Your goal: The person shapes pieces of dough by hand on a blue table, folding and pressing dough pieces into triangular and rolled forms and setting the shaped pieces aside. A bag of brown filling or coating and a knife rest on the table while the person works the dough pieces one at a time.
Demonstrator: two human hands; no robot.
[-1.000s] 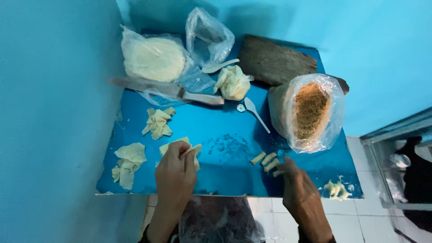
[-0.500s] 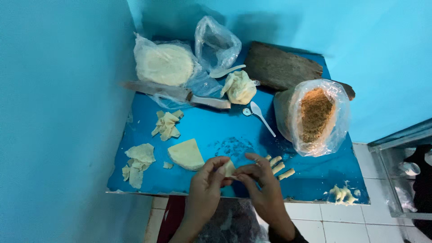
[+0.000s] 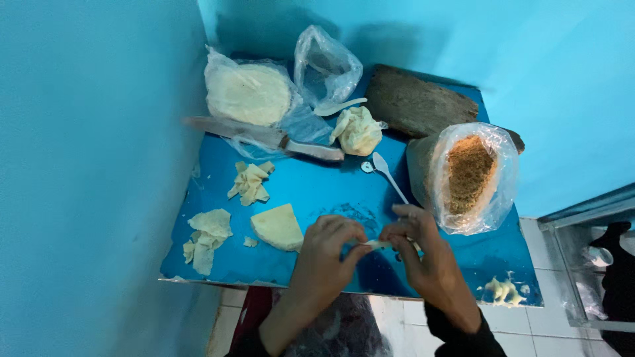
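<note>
Left hand: the left hand comes up from the near edge, wrist bent, fingers curled inward; thumb and fingertips pinch the left end of a small pale rolled piece of dough wrapper.
Right hand: the right hand mirrors it, a dark sleeve at the wrist, fingers arched over and nipping the right end of the same roll.
Grip: both hands are closed narrowly on the roll, which is held just above the table between them.
Work surface: a glossy blue square table top set into a corner of blue walls; the hands work near the middle of its front edge.
Left of the hands: a pale triangular wrapper sheet lies just beside the left hand; torn pale scraps lie near the front left corner, and more cut pieces further back.
Behind the hands: a white plastic spoon lies near the right hand; a long knife with a pale handle lies across the back, its blade blurred.
Right side: a clear plastic bag of brown crumbly filling stands close to the right hand, narrowing the room there.
Back edge: a bagged stack of round pale wrappers, an empty clear bag, a crumpled dough lump and a dark wooden board.
Open room: bare blue surface between the cut pieces and the spoon.
</note>
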